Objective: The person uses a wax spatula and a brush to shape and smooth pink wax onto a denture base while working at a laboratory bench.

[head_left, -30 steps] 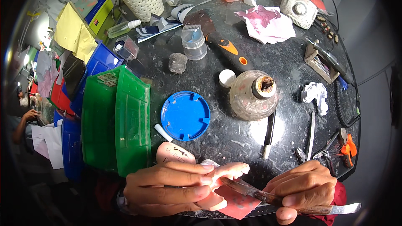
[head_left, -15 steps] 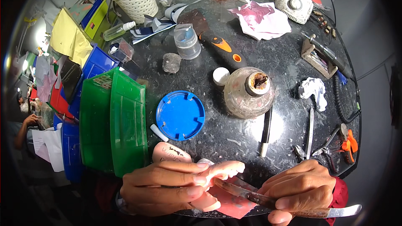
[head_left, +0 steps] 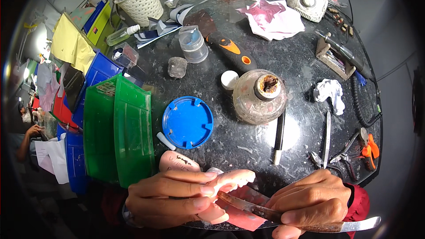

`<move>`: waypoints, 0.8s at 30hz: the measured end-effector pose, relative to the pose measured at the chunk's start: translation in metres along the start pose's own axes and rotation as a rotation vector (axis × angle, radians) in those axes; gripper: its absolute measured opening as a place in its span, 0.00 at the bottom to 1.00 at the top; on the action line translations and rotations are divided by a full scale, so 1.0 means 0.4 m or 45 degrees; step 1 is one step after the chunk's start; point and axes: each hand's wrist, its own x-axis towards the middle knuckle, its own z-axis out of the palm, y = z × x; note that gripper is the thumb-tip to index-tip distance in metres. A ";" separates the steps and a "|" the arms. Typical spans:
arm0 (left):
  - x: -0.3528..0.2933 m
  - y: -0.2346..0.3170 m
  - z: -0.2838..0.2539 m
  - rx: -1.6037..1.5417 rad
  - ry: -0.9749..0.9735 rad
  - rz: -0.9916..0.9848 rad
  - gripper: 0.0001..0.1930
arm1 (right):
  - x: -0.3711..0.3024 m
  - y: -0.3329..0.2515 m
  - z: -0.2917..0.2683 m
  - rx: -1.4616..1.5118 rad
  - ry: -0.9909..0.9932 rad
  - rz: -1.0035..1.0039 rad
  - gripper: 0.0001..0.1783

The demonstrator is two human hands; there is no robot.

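Observation:
At the near edge of the table, my left hand (head_left: 170, 197) is closed around a pink dental model (head_left: 237, 178) with a curved arch; dark handwriting marks part of it. My fingers hide its middle. My right hand (head_left: 312, 201) grips a wax knife (head_left: 254, 209) with a brown handle and metal ends. The knife's left end touches or nearly touches the inner side of the model, by my left fingertips. Beneath them lies a flat reddish-pink sheet (head_left: 248, 219), probably wax.
Ahead stands a glass spirit burner (head_left: 252, 106) with a charred wick. A blue round lid (head_left: 188, 124) and green bin (head_left: 133, 137) are on the left. Orange-handled pliers (head_left: 369, 152), crumpled white paper (head_left: 330, 95) and a handpiece (head_left: 349, 55) lie right. Another person's arm (head_left: 26, 139) shows far left.
The knife's tip has shifted slightly left, closer in against the dental model, with my right hand following. The whole view has moved a little; both grips are the same.

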 end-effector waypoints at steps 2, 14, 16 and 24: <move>-0.010 0.002 -0.001 -0.021 0.046 0.063 0.22 | -0.020 0.019 0.022 0.068 0.240 -0.186 0.13; 0.001 0.000 0.030 -0.087 0.305 0.086 0.09 | -0.007 0.031 0.054 0.067 0.481 -0.322 0.13; -0.001 0.001 0.026 -0.069 0.283 0.076 0.09 | -0.009 0.014 0.034 0.043 0.368 -0.243 0.13; 0.001 -0.001 0.015 -0.046 0.104 0.040 0.22 | -0.009 0.011 0.033 -0.016 0.333 -0.158 0.13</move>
